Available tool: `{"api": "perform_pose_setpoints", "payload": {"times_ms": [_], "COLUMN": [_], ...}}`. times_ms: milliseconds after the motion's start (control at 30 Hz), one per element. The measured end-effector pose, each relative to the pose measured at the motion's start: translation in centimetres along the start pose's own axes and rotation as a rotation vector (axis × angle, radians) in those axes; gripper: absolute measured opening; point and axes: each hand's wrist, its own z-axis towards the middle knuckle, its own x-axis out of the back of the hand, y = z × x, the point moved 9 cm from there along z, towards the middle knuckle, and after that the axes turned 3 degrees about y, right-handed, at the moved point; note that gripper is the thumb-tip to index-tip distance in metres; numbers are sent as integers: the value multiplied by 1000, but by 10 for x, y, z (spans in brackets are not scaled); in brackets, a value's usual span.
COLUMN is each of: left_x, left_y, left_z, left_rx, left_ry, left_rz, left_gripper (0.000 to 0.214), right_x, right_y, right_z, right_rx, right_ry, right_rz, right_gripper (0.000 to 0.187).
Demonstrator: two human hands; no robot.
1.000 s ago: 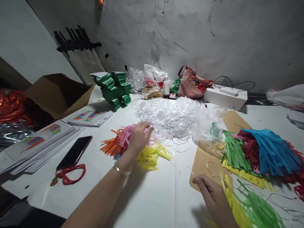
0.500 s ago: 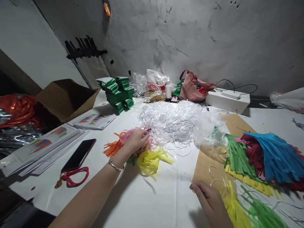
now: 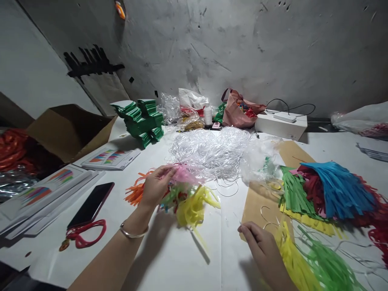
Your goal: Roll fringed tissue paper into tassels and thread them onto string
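My left hand (image 3: 156, 186) is closed on a bunch of paper tassels (image 3: 182, 194) in pink, yellow, green and orange, lifted slightly off the white table (image 3: 188, 258). My right hand (image 3: 263, 248) rests at the near right, fingers pinched on a thin clear cord (image 3: 236, 216) at the edge of a brown paper sheet (image 3: 257, 206). A heap of clear plastic cord (image 3: 212, 151) lies just beyond the tassels. Yellow and green tassels (image 3: 315, 262) lie beside my right wrist.
A pile of blue, red and green tassels (image 3: 330, 194) sits at the right. A dark phone (image 3: 91, 204) and red cord (image 3: 83, 234) lie at the left, by printed cards (image 3: 45, 188), a cardboard box (image 3: 69, 129) and green paper stacks (image 3: 141, 119). Bags, a bottle and a white box (image 3: 280, 125) line the wall.
My left hand has closed on the tassel bunch and drawn it up and toward me; the yellow tassel now hangs from it. My right hand has barely moved.
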Motion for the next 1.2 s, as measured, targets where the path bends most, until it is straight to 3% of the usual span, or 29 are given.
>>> {"api": "perform_pose_setpoints", "payload": {"times_ms": [167, 267, 333, 467, 700, 800, 900, 1000, 1133, 1200], "left_x": [38, 69, 74, 43, -28, -46, -57, -70, -89, -110], "left_y": [-5, -9, -10, 3, 46, 68, 105, 132, 128, 123], "left_z": [-4, -11, -22, -60, -131, -150, -169, -189, -179, -172], "left_rx": [68, 142, 182, 211, 120, 22, -260, -512, -468, -514], "left_ry": [137, 319, 367, 233, -36, -121, -257, -489, -690, -768], "left_rz": [-53, -183, -322, -536, -650, -668, -582, -453, -387, -221], "left_gripper": [9, 22, 30, 28, 10, 22, 40, 52, 51, 59], "right_x": [-3, -3, 0, 12, 32, 22, 0, -5, 7, 14], "right_y": [1, 1, 1, -2, -8, -11, -17, -15, -6, -5], "right_z": [-1, -1, 0, -1, -3, 3, 10, 10, -3, -11], "right_rx": [-22, -23, -26, -60, -155, -197, -200, -198, -208, -209], "right_ry": [-50, -55, -17, 105, 246, 169, -11, -48, -32, -48], "right_rz": [10, 8, 20, 132, 395, 487, 536, 534, 503, 495], "right_gripper": [44, 46, 47, 48, 49, 45, 42, 44, 42, 39]}}
